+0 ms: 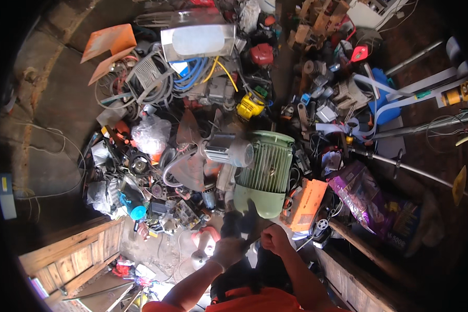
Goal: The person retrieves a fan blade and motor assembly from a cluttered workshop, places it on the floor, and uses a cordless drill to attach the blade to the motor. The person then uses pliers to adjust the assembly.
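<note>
My left hand (230,253), in a pale grey work glove, is closed at the near edge of a dark work glove (252,224). My right hand (275,239) is bare and makes a fist at the same glove's right edge. The dark glove spans the gap between both hands, one finger pointing away from me. Its outline partly merges with the dark background. Just beyond it stands a large green electric motor (265,169) with cooling fins. A smaller grey motor (229,150) with large rusty fan blades (187,171) lies to its left.
Heaped scrap surrounds me. An orange box (306,204) and a purple bag (356,195) lie at right, a floodlight (198,41) and coiled cables (164,78) at the far left. Wooden boards (70,255) flank me at the near left, with more boards (348,275) at the near right.
</note>
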Available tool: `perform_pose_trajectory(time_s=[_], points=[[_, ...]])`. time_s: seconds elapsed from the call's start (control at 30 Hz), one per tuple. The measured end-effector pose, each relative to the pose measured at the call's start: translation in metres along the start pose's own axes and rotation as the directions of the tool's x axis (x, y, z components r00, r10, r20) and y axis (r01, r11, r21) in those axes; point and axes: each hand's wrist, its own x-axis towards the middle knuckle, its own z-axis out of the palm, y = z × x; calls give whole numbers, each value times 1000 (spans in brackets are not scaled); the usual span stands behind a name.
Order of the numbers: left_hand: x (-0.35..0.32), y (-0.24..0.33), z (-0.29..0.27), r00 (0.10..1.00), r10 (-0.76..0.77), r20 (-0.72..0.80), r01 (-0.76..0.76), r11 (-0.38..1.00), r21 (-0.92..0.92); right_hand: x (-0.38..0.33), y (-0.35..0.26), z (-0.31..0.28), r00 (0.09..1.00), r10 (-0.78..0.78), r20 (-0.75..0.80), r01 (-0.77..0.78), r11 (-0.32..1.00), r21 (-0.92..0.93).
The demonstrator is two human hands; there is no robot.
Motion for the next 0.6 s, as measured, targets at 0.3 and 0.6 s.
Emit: perform_pose_trajectory(time_s=[0.3,0.6], points=[[35,9,12,978,198,60,-182,962,-202,70,17,-6,942,-300,-149,26,507,-861],[40,-13,47,929,281,240,-151,881,-449,107,-37,21,982,-178,-57,172,743,647]])
